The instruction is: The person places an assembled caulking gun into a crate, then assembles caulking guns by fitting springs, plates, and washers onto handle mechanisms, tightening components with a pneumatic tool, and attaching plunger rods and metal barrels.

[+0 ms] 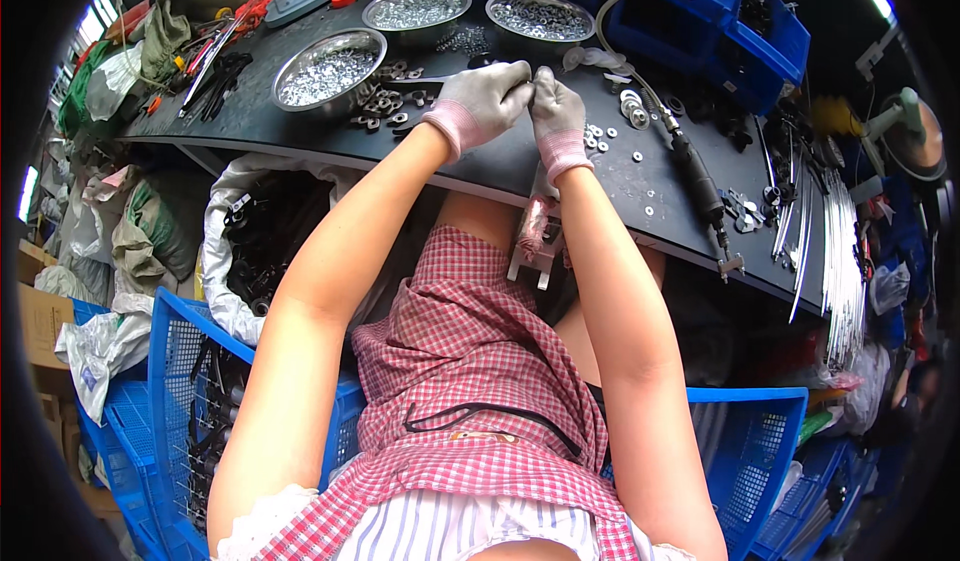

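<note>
Both hands wear pale grey gloves with pink cuffs and meet above the dark workbench (240, 126). My left hand (482, 101) is closed, its fingertips pinched against those of my right hand (557, 111), which is closed too. Whatever is between the fingertips is hidden. A thin metal strip (418, 81) juts out to the left of my left hand; whether it is gripped cannot be told. Small dark and metal clips (380, 111) lie left of that hand. White washers (595, 139) lie scattered beside my right wrist.
Metal bowls of small shiny parts stand behind: a left bowl (345, 98), a middle bowl (425, 37) and a right bowl (502, 31). A hose-fed power screwdriver (697, 178) lies at right, near metal rods (843, 261). Blue bins (668, 23) stand at the back; blue crates (745, 396) flank me.
</note>
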The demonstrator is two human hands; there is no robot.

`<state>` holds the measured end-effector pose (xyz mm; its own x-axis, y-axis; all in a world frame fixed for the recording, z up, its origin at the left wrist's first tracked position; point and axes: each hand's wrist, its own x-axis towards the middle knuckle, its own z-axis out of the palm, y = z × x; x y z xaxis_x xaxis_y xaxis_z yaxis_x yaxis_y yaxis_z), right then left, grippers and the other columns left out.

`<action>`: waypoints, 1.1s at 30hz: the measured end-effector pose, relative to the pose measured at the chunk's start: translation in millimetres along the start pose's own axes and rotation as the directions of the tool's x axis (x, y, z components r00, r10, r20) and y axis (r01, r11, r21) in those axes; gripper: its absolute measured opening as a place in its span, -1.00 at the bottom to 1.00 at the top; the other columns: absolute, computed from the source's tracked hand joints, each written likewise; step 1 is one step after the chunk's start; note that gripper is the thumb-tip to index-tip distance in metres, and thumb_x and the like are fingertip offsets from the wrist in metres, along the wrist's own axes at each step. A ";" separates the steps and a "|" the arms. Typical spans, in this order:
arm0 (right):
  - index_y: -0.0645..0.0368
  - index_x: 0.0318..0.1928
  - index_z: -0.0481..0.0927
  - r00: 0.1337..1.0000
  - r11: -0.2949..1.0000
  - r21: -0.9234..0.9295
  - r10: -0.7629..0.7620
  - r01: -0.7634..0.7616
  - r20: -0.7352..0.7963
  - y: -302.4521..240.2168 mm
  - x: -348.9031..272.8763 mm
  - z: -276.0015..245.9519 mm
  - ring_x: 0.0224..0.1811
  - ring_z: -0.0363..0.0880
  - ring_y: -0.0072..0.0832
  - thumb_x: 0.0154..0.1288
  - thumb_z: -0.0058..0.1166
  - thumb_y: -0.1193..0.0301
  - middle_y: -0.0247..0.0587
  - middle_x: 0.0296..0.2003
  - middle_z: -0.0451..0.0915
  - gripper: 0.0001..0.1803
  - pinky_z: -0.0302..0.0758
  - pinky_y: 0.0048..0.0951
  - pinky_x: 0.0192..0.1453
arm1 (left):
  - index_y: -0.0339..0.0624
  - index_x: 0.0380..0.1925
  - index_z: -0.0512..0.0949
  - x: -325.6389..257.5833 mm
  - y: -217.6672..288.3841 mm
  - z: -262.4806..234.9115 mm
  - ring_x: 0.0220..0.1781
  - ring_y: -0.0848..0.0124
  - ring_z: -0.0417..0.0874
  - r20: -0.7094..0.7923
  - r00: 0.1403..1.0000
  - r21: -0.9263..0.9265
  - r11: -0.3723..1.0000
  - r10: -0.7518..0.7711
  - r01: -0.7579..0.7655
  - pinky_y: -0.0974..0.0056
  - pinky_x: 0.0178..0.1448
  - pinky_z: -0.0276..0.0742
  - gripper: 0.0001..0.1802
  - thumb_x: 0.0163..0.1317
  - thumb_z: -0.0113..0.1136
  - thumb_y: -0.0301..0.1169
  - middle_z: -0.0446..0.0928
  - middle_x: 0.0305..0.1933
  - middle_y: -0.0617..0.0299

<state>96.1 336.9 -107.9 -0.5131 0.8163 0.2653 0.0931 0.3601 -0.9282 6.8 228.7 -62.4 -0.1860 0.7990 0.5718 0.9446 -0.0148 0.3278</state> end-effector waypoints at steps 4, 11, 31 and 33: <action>0.23 -0.39 0.59 0.997 0.981 -0.179 -0.072 0.069 -0.009 -11.9 -5.1 2.0 -0.31 0.55 0.11 0.43 -0.29 -0.04 0.13 -0.46 0.58 -0.39 0.42 -0.09 -0.22 | -0.15 -0.31 0.47 -3.3 -10.9 18.9 -0.60 0.47 0.49 0.112 0.951 -0.486 0.819 -0.289 0.306 0.38 -0.48 0.39 -0.80 0.36 -0.05 -0.28 0.52 -0.50 0.27; 0.14 -0.41 0.57 0.975 0.880 -0.445 -0.215 0.164 -0.065 -18.2 -6.6 -4.2 -0.28 0.59 0.03 0.43 -0.27 0.02 0.02 -0.41 0.62 -0.48 0.47 -0.04 -0.17 | -0.10 -0.31 0.42 10.7 9.3 9.0 -0.69 0.59 0.35 0.380 0.803 -0.580 0.557 -0.460 0.594 0.45 -0.62 0.23 -0.74 0.47 -0.17 -0.22 0.41 -0.56 0.34; 0.20 -0.18 0.57 0.981 0.961 -0.197 -0.191 0.192 0.022 -8.5 -8.4 -0.4 -0.16 0.68 -0.23 0.26 0.16 0.42 -0.05 -0.25 0.68 -0.84 0.53 -0.35 -0.05 | -0.02 -0.19 0.62 -28.6 -57.1 3.6 -0.04 0.13 0.57 0.134 0.976 0.314 0.941 -0.173 0.124 0.12 0.03 0.51 -0.81 0.20 0.18 -0.33 0.55 -0.15 0.12; 0.21 -0.17 0.59 0.982 0.961 -0.200 -0.187 0.191 0.039 -14.1 -9.7 -0.4 -0.17 0.68 -0.26 0.25 0.17 0.41 -0.06 -0.26 0.68 -0.82 0.53 -0.35 -0.05 | -0.05 -0.20 0.62 -24.4 -60.5 -2.6 -0.08 0.11 0.58 0.159 0.987 0.274 0.961 -0.005 -0.040 0.12 0.01 0.51 -0.81 0.16 0.17 -0.43 0.55 -0.17 0.11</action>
<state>100.2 324.0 -97.3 -0.5547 0.7163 0.4234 0.1622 0.5922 -0.7893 -46.6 208.6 -94.2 -0.1450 0.8844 0.4437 0.9891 0.1188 0.0865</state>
